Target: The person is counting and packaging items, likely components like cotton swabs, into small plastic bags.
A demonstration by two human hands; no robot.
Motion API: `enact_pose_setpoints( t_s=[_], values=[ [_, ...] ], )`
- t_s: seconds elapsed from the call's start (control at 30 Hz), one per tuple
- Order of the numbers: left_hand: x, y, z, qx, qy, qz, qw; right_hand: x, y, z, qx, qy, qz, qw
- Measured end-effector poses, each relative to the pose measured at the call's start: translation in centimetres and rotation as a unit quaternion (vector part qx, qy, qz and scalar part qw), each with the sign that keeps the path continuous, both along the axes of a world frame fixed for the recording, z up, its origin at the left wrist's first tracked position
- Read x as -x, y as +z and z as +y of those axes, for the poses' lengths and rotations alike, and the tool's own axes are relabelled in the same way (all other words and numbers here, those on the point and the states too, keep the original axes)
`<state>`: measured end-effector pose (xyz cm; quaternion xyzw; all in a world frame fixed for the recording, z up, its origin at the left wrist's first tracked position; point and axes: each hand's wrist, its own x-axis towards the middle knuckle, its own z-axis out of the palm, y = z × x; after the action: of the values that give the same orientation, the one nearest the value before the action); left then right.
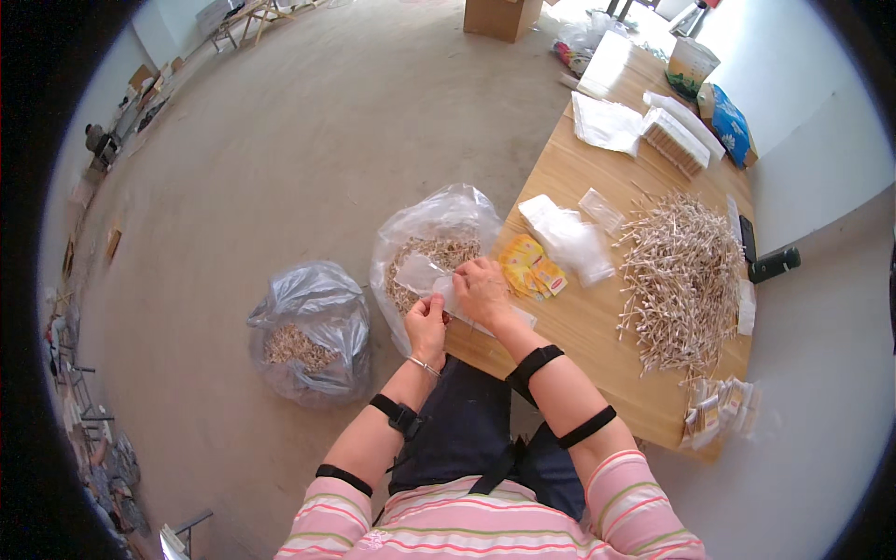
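My left hand [427, 329] and my right hand [482, 291] are close together at the table's left corner. Between them is a small clear plastic bag [449, 297], with the left fingers pinched on its near edge. The right fingers are closed on its upper side. Just right of my right hand lie several yellow printed cards [527, 265]. A stack of clear plastic bags [565, 238] rests beyond them. Under and past my hands, a big clear sack [478, 207] of cotton swabs stands on the floor.
A large heap of loose cotton swabs [681, 280] covers the table's right part, with packed swab bags [719, 411] at its near end. A dark bottle [775, 266] is by the wall. A second sack [313, 280] sits on the floor at left; a cardboard box [499, 19] stands far off.
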<state>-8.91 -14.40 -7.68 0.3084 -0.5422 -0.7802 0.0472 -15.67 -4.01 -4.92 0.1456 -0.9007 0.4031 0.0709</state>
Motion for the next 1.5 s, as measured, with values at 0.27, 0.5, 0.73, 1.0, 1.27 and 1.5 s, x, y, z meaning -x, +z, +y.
enact_pose_setpoints(
  t_s=[0.27, 0.5, 0.73, 1.0, 1.27, 1.5],
  values=[
    [-0.7, -0.6, 0.1, 0.087, -0.044, -0.008, 0.995, 0.5, -0.7, 0.1, 0.009, 0.0, -0.071, 0.997],
    [-0.2, -0.7, 1.3, -0.028, -0.033, 0.005, 0.999, 1.0, -0.8, 0.8, -0.036, -0.058, -0.046, 0.997],
    [-1.0, -1.1, 1.4, 0.087, -0.074, 0.008, 0.993, 1.4, -2.5, 0.1, -0.097, -0.065, 0.01, 0.993],
    [-0.6, -1.2, 0.5, 0.19, -0.041, 0.042, 0.98, 0.9, -1.7, 0.0, 0.002, -0.037, -0.049, 0.998],
    [-0.8, -1.4, 1.4, 0.169, -0.03, -0.009, 0.985, 1.2, -2.6, -0.5, -0.016, -0.054, -0.033, 0.998],
    [-1.3, -1.0, 0.9, 0.309, -0.006, -0.041, 0.95, -2.3, 1.0, 2.6, 0.046, -0.037, -0.01, 0.998]
  ],
)
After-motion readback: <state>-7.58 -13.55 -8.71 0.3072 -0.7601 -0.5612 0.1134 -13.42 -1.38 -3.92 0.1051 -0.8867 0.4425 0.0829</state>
